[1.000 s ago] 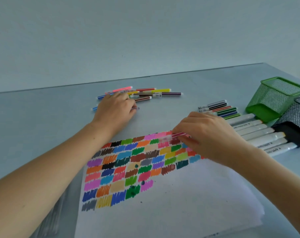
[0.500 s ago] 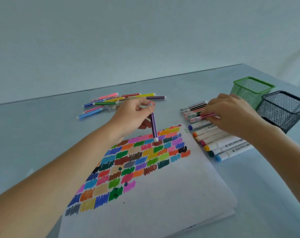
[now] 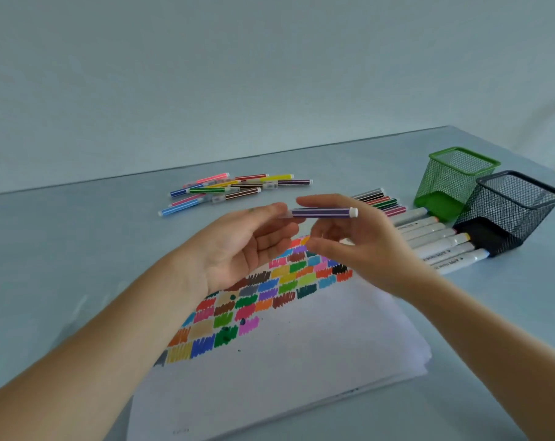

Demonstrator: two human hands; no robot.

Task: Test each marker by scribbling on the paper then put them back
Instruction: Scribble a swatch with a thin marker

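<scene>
A purple marker [image 3: 320,212] lies level in the air above the far end of the paper [image 3: 288,361], its white end cap pointing right. The left hand [image 3: 238,246], palm up, pinches the marker's clear cap end between thumb and fingertips, and the right hand [image 3: 358,246] pinches the barrel between thumb and forefinger, its other fingers loosely spread. The paper below is a white stack on the table [image 3: 63,249], its far-left part covered with rows of scribbled colour patches. Beyond the hands, a loose pile of thin markers [image 3: 238,190] lies on the table, well apart from the paper. To the right, a smaller bunch of thin markers [image 3: 376,200] lies just beside a row of thick white markers [image 3: 435,240]. Next to these stand a green mesh cup [image 3: 454,183] and a black mesh cup [image 3: 511,211], both tilted, the black one nearer and touching the thick markers' ends.
</scene>
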